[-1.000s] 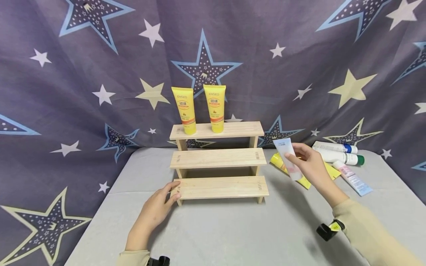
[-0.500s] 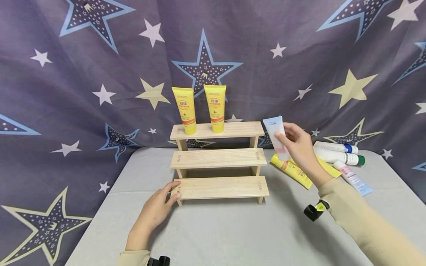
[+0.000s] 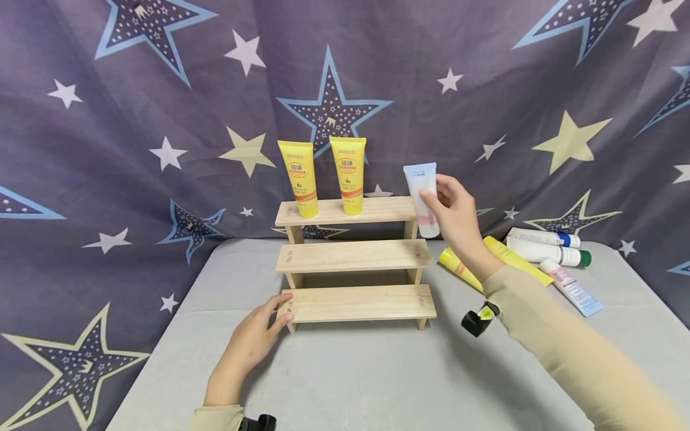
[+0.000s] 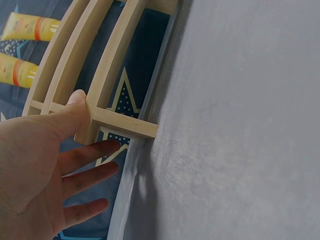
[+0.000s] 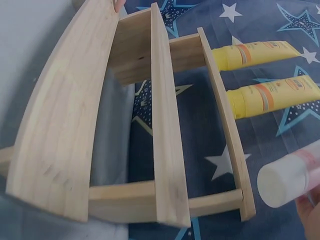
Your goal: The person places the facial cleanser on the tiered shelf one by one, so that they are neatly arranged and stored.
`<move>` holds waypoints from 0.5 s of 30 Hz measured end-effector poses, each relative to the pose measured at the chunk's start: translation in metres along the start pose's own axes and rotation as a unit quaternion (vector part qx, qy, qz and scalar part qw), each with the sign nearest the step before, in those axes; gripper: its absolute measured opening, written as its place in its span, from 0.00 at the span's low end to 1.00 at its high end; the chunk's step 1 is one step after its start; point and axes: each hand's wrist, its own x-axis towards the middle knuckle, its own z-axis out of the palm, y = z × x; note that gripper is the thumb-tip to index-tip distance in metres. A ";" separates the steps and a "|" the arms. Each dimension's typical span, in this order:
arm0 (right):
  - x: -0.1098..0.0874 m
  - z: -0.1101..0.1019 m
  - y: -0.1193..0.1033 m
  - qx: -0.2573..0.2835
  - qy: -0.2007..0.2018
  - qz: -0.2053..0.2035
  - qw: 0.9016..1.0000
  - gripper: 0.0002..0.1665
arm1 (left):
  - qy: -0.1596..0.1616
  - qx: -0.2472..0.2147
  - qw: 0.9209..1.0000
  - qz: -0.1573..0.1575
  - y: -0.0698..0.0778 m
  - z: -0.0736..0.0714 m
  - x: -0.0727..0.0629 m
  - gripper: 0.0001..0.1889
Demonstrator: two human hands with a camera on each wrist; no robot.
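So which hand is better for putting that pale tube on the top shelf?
Probably the right hand: it holds the pale tube near the right end of the top shelf. The left hand is lower, touching the left end of the bottom shelf.

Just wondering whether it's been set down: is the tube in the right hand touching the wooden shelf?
Apart. The right wrist view shows starry curtain between the tube and the shelf's top board.

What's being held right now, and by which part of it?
The right hand holds the pale tube around mid-body, thumb on the front. The left hand touches the lowest shelf at its left end.
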 end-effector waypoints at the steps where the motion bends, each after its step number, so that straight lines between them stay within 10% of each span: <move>1: 0.001 0.003 0.000 0.005 0.002 -0.003 1.000 0.21 | 0.000 -0.001 1.000 0.000 0.000 0.000 0.000 0.26; 15: 0.024 0.024 0.001 0.014 -0.017 -0.043 0.999 0.20 | -0.001 0.000 1.000 0.001 0.000 0.000 0.001 0.26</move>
